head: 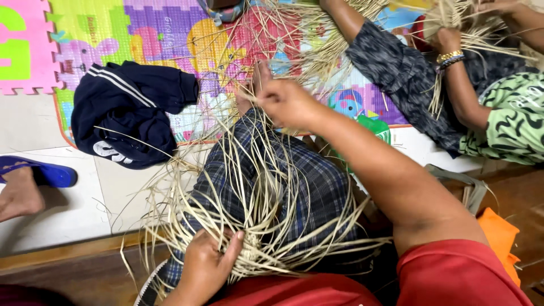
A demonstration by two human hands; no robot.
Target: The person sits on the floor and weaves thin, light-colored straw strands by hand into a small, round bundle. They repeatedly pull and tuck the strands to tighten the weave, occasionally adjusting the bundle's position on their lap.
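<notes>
Mid-weave: left hand (208, 262) clamps the woven knot of straw strips (266, 198) on the plaid lap, right hand (283, 102) pinches one strand out taut; looks like it needs threading back across next.

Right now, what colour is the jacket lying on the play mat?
Dark navy jacket with white stripes, head view.
</notes>
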